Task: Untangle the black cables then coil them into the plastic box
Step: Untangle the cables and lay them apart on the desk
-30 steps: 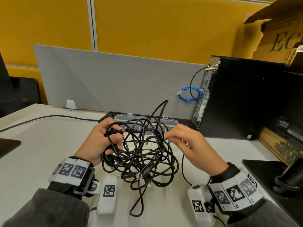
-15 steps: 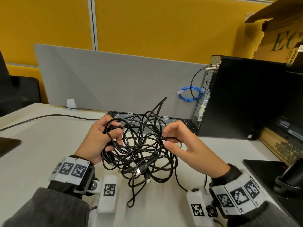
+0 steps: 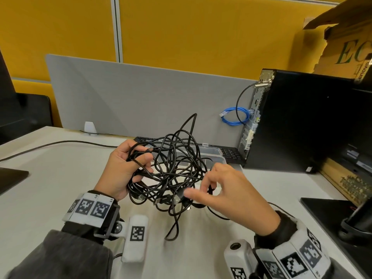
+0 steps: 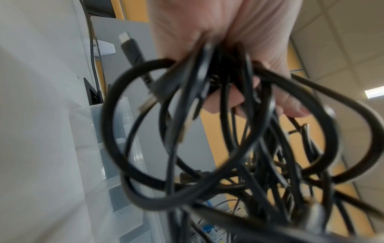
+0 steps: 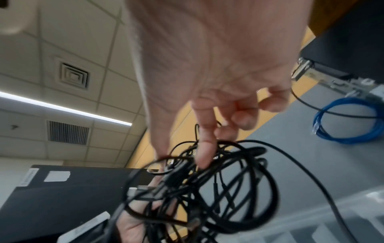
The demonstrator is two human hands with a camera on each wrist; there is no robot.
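Left hand (image 3: 122, 170) grips the tangled black cables (image 3: 171, 170) above the desk (image 3: 50, 178) — right hand (image 3: 227, 190), just right of the bundle, pinches a plug near its lower edge.

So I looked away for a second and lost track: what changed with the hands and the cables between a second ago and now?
The right hand dropped from the upper right edge of the cable tangle to its lower right side, fingers now reaching in at a plug there. The tangle bunched up and rose a little. The left hand kept its grip on the left side, and the plastic box stayed behind the tangle.
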